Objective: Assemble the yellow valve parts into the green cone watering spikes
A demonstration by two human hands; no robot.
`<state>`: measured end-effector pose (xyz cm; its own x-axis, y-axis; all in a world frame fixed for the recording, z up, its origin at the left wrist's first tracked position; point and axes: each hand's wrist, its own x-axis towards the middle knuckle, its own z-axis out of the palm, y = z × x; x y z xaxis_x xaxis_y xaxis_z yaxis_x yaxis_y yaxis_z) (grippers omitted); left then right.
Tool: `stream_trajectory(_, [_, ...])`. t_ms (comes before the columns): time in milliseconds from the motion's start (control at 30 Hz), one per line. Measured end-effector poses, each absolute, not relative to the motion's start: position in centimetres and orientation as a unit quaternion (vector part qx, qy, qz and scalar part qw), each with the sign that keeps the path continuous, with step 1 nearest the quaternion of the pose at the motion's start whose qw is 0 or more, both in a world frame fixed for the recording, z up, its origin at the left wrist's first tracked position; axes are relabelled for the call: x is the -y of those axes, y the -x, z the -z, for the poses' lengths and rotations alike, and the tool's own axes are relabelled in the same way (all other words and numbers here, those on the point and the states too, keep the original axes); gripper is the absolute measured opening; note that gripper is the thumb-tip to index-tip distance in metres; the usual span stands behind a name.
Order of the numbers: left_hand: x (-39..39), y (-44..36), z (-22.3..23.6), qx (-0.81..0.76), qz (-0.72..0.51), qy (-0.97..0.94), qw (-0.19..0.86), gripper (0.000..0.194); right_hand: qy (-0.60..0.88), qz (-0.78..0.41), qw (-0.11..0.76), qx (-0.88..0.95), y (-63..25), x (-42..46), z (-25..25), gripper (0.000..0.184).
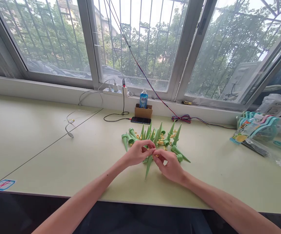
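My left hand (140,152) is closed in a pinch, its fingertips meeting those of my right hand (171,165) over a pile of green plastic spikes. A small yellow plastic piece (157,155) shows in the pinch of my right hand. What the left fingertips hold is hidden. Just below the fingertips a green spike (148,167) points toward me; I cannot tell whether it is held or lying. Behind the hands, several green spikes stand upright, such as one spike (177,136), and others lie on their sides among small yellow pieces (161,142).
A phone (141,120) lies behind the pile, near a cardboard box (143,112) and a blue-labelled bottle (143,99). Coiled cable (182,118) rests by the sill. A grey cable (69,131) is at left. Plastic hangers (264,126) and a packet (242,131) sit at right on the table (82,169).
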<state>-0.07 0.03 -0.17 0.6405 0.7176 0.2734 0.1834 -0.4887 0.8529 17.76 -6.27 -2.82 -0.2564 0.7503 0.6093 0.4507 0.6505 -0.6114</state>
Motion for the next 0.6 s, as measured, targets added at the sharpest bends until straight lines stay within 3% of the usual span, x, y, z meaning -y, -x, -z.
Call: stream_trajectory(600, [0.16, 0.13, 0.02, -0.278, -0.308, -0.810, 0.415, 0.026, 0.382, -0.150, 0.451, 0.793, -17.84, 6.29, 2.88, 0.011])
